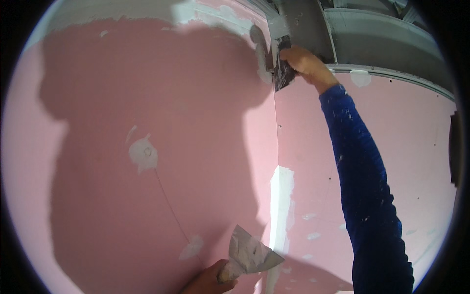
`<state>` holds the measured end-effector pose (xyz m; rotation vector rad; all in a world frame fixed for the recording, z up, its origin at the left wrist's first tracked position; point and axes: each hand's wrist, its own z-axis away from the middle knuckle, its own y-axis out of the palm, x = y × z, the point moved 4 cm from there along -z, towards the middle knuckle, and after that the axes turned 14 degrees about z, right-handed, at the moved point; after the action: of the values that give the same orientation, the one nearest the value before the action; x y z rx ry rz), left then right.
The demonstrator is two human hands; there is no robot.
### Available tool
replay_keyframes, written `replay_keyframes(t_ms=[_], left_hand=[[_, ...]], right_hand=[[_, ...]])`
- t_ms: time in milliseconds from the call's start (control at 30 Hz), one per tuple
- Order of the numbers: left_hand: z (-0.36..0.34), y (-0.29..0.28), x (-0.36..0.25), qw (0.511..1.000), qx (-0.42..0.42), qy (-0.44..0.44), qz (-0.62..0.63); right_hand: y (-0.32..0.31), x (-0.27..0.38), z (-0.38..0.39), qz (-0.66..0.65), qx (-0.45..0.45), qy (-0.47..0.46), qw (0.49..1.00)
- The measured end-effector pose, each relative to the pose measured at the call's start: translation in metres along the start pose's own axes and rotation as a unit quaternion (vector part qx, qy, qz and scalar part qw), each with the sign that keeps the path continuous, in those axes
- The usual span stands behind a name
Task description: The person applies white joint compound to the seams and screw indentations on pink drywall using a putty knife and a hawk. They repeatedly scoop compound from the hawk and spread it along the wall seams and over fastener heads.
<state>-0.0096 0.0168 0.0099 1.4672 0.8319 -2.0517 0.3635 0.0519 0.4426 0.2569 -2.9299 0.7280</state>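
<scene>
At the lower middle, my left hand [210, 280] is closed round the handle of a wide putty knife [252, 251]. Its flared metal blade points up and to the right, with smears on its face. My right arm, in a blue sleeve flecked with white, reaches up to the inside corner. There my right hand [304, 62] grips a smeared, dark-looking putty knife [283, 73], its blade up against the corner near the top of the wall; the handle is hidden by my fingers. White compound [280, 206] covers a stretch of the corner lower down.
Pink wallboard [196, 147] meets another pink board [313, 137] at the corner. Patches of compound [143, 153] dot the left wall, and a white band runs along its top. Grey metal framing [382, 41] lies overhead. A dark object [455, 149] stands at the right rim.
</scene>
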Motion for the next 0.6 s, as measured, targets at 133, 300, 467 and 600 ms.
replay_keyframes(t_ms=[133,300,467,600], left_hand=[[-0.006,-0.006,0.011,0.999,0.018,-0.011,0.048],[-0.011,-0.008,0.014,0.993,0.061,-0.024,0.101],[-0.007,-0.007,0.006,0.999,0.026,-0.01,-0.022],[-0.004,-0.007,0.007,0.997,0.035,-0.065,0.033]], right_hand=[[0.011,-0.033,-0.042,-0.212,0.046,0.144,0.965],[0.026,0.005,-0.06,-0.174,0.043,0.077,0.981],[0.008,0.023,-0.059,-0.165,-0.009,0.054,0.985],[0.0,-0.022,-0.035,-0.228,0.009,0.111,0.967]])
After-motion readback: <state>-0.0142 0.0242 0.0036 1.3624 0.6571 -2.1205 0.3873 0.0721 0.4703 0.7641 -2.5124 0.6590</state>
